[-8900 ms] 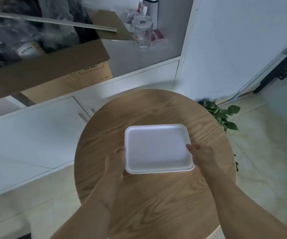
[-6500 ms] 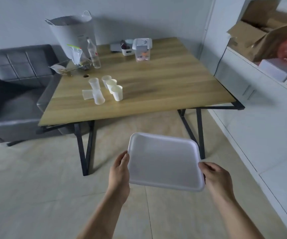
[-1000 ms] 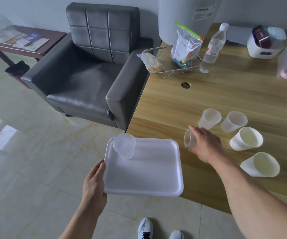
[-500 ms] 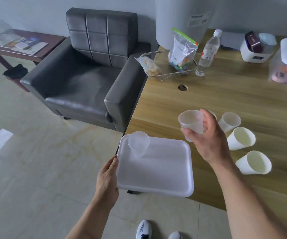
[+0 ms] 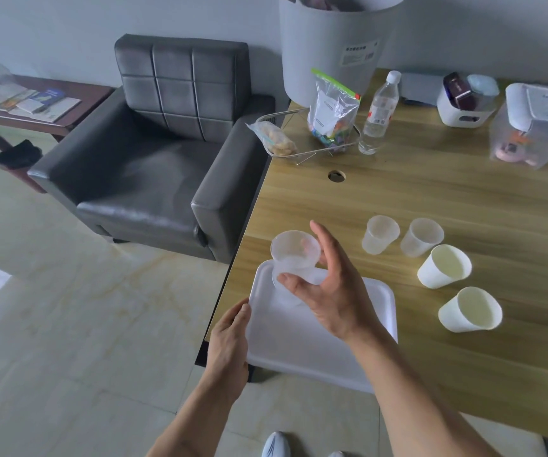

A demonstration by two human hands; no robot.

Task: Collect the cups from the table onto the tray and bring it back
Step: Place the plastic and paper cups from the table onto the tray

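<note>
My left hand (image 5: 229,338) grips the left edge of the white tray (image 5: 299,341), which lies over the corner of the wooden table (image 5: 463,199). Above the tray's far left corner my right hand (image 5: 332,291) holds a clear plastic cup (image 5: 294,255) upright. The cup's lower part overlaps a second clear cup standing on the tray, and I cannot tell the two apart there. Two more translucent cups (image 5: 379,234) (image 5: 421,236) stand on the table to the right. Two white paper cups (image 5: 444,266) (image 5: 470,310) stand nearer the table's front edge.
A dark leather armchair (image 5: 154,159) stands against the table's left side. At the table's back are a grey bin (image 5: 332,44), a wire basket with snack bags (image 5: 299,140), a water bottle (image 5: 378,117), a white box (image 5: 463,103) and a clear container (image 5: 536,127).
My right hand lifted a clear cup off the table and carried it left, over the tray's far left corner where the first cup stands. The tray has slid further onto the table.
</note>
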